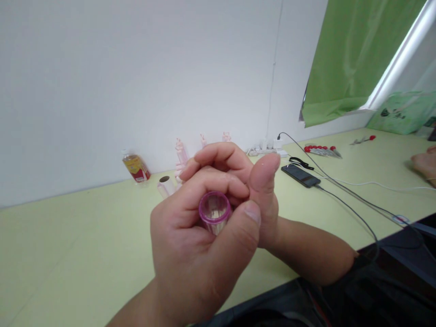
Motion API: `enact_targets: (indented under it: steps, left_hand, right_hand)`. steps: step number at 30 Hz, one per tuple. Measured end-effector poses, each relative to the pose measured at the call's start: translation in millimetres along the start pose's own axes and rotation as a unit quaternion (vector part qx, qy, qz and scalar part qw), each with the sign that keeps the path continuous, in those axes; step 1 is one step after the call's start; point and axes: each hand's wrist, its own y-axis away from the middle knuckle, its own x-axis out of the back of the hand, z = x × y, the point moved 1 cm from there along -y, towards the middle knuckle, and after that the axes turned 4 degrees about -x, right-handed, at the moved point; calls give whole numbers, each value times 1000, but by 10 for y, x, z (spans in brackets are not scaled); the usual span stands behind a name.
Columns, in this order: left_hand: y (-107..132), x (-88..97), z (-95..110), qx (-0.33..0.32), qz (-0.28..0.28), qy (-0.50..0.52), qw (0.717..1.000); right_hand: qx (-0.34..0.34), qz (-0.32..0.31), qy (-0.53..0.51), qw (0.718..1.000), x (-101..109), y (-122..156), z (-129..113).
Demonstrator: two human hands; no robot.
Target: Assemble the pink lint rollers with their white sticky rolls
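Observation:
My left hand [200, 254] is closed round a small clear plastic tube with a magenta rim [214, 207]. The tube's round end faces me, and its far end is hidden in my hands. Behind it, my right hand [264, 200] is loosely cupped, its thumb pointing up and apart from the fingers. Its fingers curve over the left fingers and touch them. No held object shows in the right hand, though its palm is partly hidden.
Against the wall stand a bottle of amber liquid [136, 167], a roll [165, 186] and several pink items [181, 152]. At right lie a phone [299, 175] on a cable, a power strip [262, 152] and red-capped items [322, 151]. Another person's hand [425, 163] rests at the far right.

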Motion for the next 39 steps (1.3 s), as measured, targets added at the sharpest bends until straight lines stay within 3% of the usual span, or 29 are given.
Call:
enact_targets:
  steps: [28,32,39]
  left_hand:
    - [20,17,-14,-29,4,-49,998]
    - [11,23,-9,-62,-12,-83,995]
    - [-17,11,-24,-180,13,-175,968]
  right_hand:
    - [-33,36,-19,999,-56,-3,-23]
    - [-58,67,-17,996,-35,-23,-11]
    - [-88,20,-71,993,76,-53,38]
